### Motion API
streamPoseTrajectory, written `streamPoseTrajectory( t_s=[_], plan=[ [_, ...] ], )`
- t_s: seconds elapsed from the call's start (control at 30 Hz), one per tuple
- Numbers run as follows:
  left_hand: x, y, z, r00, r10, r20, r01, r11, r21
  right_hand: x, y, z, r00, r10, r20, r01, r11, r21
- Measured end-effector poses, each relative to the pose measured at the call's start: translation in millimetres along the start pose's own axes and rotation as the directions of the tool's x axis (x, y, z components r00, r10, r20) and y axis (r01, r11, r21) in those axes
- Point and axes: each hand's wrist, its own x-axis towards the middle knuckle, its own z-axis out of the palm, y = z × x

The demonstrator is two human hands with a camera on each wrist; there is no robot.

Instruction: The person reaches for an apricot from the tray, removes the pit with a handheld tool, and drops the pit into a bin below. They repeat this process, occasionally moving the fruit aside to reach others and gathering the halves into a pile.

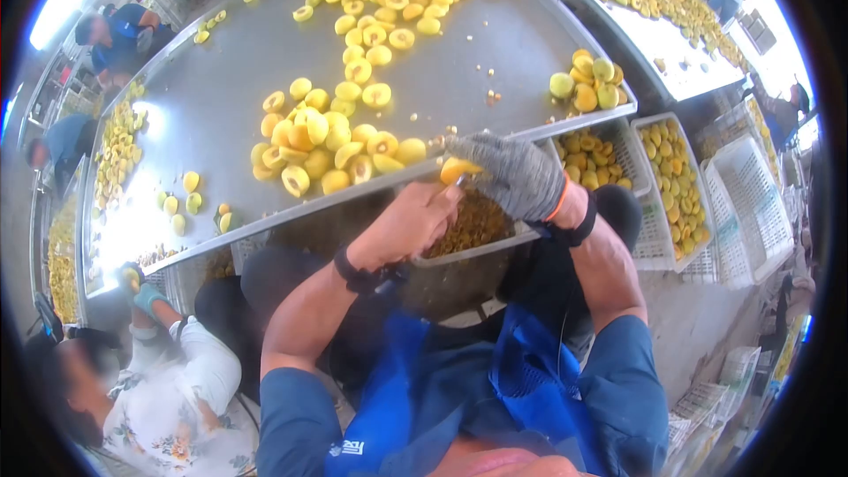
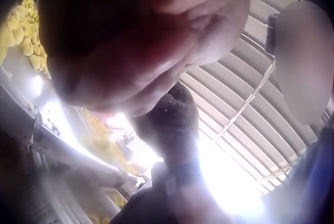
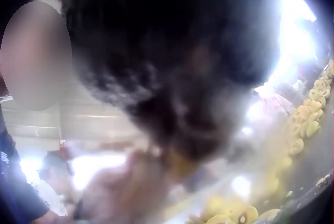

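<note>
Hands together: right hand (image 1: 523, 178) pinches fruit (image 1: 457, 168); left hand (image 1: 408, 225), can't tell.
A loosened pinch could drop it past the worktop (image 1: 230, 62).

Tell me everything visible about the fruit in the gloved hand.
The fruit is yellow-orange and smooth-looking, partly hidden by the gloved right hand, whose fingers pinch it. It is held just beside the near rim of the metal table. The bare left hand is close by, with a small, dark, metallic-looking tip at the fruit's lower side; contact there is unclear. The right wrist view shows only a yellow blur. Whether the fruit is whole or cut cannot be told.
</note>
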Motion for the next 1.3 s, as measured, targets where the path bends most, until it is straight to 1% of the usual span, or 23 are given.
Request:
streamPoseTrajectory(
  t_s=[0.1, 0.13, 0.23, 0.33, 0.43, 0.53, 0.63, 0.73, 0.83, 0.9, 0.93, 1.03, 1.13, 1.23, 1.3],
  plan=[
    [2.3, -3.6, -0.9, 0.999, -0.001, 0.052, 0.012, 0.980, -0.200, 1.2, -8.4, 2.6, 0.992, 0.116, -0.042, -0.116, 0.993, 0.001],
    [1.9, 0.0, -2.3, 0.998, -0.037, 0.049, 0.046, 0.980, -0.192, 3.0, -11.1, 1.2, 0.990, 0.121, -0.073, -0.117, 0.991, 0.064],
    [3.5, -1.9, -0.4, 0.999, 0.024, 0.026, -0.020, 0.992, -0.127, 4.3, -12.3, -4.0, 0.981, 0.187, -0.056, -0.172, 0.963, 0.205],
    [6.1, -8.3, 1.3, 0.999, 0.039, 0.034, -0.035, 0.994, -0.107, 4.4, -7.6, -5.3, 0.981, 0.194, -0.005, -0.189, 0.960, 0.205],
    [2.9, -3.1, 0.8, 0.999, 0.003, 0.052, 0.008, 0.978, -0.208, 5.8, -18.2, -6.2, 0.987, 0.150, -0.060, -0.137, 0.974, 0.179],
    [0.2, -2.2, -5.5, 0.991, -0.058, 0.120, 0.095, 0.938, -0.334, 3.1, -7.6, 10.5, 0.982, 0.113, -0.150, -0.076, 0.970, 0.232],
    [-0.3, -6.1, -9.2, 0.979, -0.054, 0.196, 0.135, 0.893, -0.430, 2.0, -7.7, 10.6, 0.980, 0.157, -0.122, -0.114, 0.947, 0.300],
    [3.4, -14.2, -11.6, 0.960, -0.044, 0.275, 0.192, 0.819, -0.540, 2.1, -10.7, 9.7, 0.967, 0.239, -0.093, -0.178, 0.888, 0.425],
    [3.1, -15.7, -9.9, 0.965, -0.044, 0.258, 0.186, 0.809, -0.557, 0.0, -9.3, 15.6, 0.961, 0.254, -0.110, -0.172, 0.860, 0.480],
    [2.4, -13.3, -3.4, 0.994, -0.046, 0.097, 0.077, 0.937, -0.341, 1.3, -6.6, 21.0, 0.966, 0.218, -0.138, -0.149, 0.908, 0.391],
    [3.3, -11.8, -0.6, 0.999, -0.030, 0.016, 0.032, 0.976, -0.216, 2.2, -5.3, 21.8, 0.969, 0.199, -0.150, -0.137, 0.929, 0.343],
    [4.6, -14.1, 3.3, 0.998, 0.050, -0.046, -0.053, 0.995, -0.082, 2.0, -4.8, 23.4, 0.976, 0.149, -0.161, -0.101, 0.956, 0.274],
    [1.8, -10.8, -0.1, 1.000, -0.004, -0.010, 0.003, 0.992, -0.128, 1.2, -2.0, 25.9, 0.977, 0.137, -0.161, -0.069, 0.926, 0.370],
    [-2.6, -6.7, -2.0, 0.995, -0.047, 0.092, 0.073, 0.950, -0.303, 0.0, -2.9, 26.6, 0.965, 0.233, -0.120, -0.151, 0.867, 0.475],
    [-2.2, -9.3, -4.3, 0.985, -0.050, 0.163, 0.115, 0.903, -0.415, -0.1, -5.2, 23.9, 0.945, 0.319, -0.068, -0.248, 0.840, 0.482]
  ],
)
